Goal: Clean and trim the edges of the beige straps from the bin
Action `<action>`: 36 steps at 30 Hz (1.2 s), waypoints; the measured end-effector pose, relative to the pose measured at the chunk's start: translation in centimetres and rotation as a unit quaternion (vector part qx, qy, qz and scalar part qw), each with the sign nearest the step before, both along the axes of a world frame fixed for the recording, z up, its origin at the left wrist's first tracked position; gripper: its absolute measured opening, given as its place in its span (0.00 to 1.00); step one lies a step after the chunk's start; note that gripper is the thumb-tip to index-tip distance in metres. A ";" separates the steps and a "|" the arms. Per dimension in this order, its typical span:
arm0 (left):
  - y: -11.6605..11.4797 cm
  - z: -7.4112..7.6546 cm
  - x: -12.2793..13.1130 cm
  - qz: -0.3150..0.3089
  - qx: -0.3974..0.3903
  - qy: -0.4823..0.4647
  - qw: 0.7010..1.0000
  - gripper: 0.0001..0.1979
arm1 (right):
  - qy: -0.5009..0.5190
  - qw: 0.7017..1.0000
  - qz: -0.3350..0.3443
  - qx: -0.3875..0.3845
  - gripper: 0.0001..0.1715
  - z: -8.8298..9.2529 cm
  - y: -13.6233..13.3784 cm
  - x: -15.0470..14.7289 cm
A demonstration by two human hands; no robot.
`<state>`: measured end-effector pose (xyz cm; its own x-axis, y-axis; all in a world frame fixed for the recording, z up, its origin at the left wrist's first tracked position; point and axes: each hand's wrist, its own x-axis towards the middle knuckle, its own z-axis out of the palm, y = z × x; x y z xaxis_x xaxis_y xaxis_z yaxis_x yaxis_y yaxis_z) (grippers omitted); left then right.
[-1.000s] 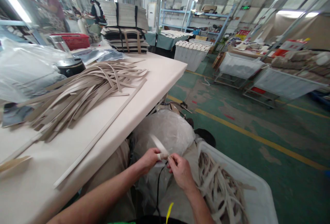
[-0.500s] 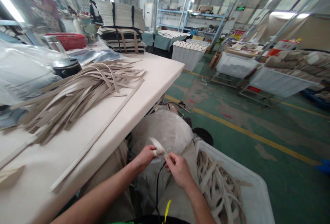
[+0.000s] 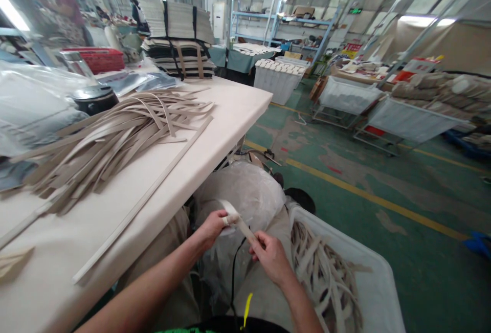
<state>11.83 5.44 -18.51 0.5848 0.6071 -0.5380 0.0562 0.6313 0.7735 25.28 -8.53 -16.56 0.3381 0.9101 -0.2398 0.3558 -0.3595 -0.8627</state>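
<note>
A pale beige fabric strip runs between my two hands above my lap. My left hand pinches it, with a whitish wrap around a finger, and a free end curls up past that hand. My right hand is closed on the strip lower down and to the right. Beneath the hands, clear plastic sheeting covers my lap. To my right a white bin holds a tangle of similar strips.
On the table to my left lies a heap of beige strips, with one single strip along the near edge. A dark lidded pot, a red basket and strapped stacks stand behind. A person is far left.
My hands have moved apart along the strip, so a longer straight stretch shows between them. My left hand shifted slightly left and up.
</note>
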 end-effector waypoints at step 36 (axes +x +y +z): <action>-1.4 -0.3 0.2 0.013 -0.016 -0.008 1.000 0.22 | -0.043 0.999 0.004 0.009 0.18 2.2 1.8 -0.9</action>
<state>12.02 4.01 -18.82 0.5769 0.6050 -0.5487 0.0275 0.6570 0.7533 24.41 -6.70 -14.37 0.3493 0.9169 -0.1932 0.4313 -0.3404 -0.8355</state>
